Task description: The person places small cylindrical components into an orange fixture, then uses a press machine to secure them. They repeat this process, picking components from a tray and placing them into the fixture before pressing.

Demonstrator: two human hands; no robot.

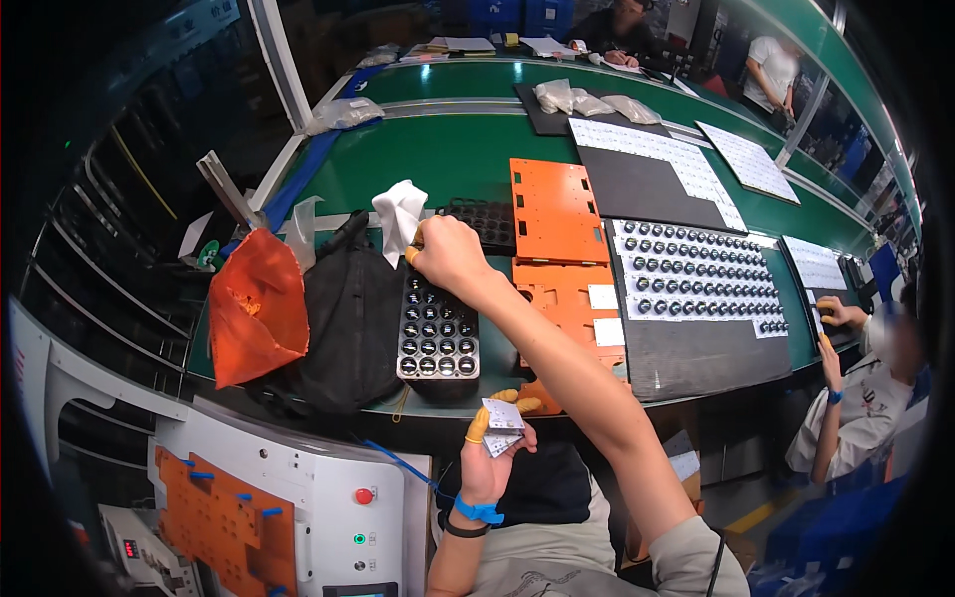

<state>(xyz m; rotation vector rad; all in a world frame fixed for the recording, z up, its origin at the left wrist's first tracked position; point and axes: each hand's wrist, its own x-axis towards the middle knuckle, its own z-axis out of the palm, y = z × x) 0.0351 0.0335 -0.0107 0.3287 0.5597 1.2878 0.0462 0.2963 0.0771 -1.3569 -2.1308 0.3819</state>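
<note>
My left hand (485,466), with yellow finger cots and a blue wrist strap, grips small white boards (503,416) close to my body. Stretched out across the table, my right hand (450,253) bends its fingers together at the far end of a tray (406,370). The tray holds rows of round black lens-like parts (429,347). Yellow cots cover fingers of this hand too; what its fingertips pinch is hidden. A white cloth (399,213) stands crumpled right beside them.
Left of the tray lie a black bag (350,328) and an orange bag (261,313). Orange plates (555,214) stand on the right, beside a dark mat with rows of lens parts on white boards (696,269). A co-worker (856,388) sits at the right. A machine with a red button (363,496) is lower left.
</note>
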